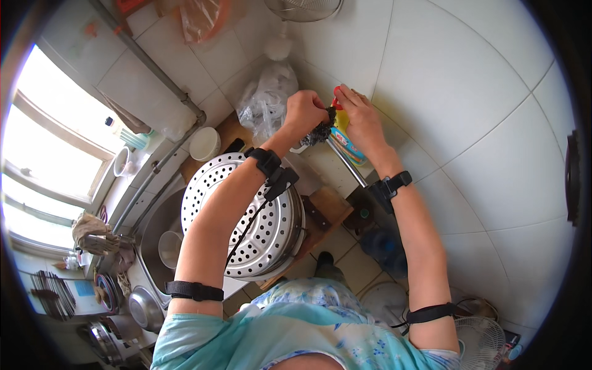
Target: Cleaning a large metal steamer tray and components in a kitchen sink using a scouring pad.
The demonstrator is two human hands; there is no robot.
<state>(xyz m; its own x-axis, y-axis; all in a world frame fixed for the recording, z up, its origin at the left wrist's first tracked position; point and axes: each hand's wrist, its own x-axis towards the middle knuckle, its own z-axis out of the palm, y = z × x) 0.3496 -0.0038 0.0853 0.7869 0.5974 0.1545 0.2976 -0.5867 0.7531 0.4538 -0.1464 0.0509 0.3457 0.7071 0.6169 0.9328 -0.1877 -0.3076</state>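
My left hand (306, 111) has its fingers closed on a dark, tangled steel-wool scrubber (319, 133) at the back corner of the counter. To its right, my right hand (363, 118) has its fingers at the red top of a yellow bottle (349, 145) with a blue label bearing writing. My right palm and thumb are partly hidden. A shiny metal bar (348, 163) slants down just below the bottle. Nearer to me, under my left forearm, a perforated steel steamer tray (263, 240) lies on a round pot.
Crumpled clear plastic bags (268, 101) fill the corner behind my left hand. A white bowl (205, 144) stands beyond the tray. Left of it is a steel sink (155, 231) holding a white container (170, 249). White tiled wall (453, 115) bounds the right side.
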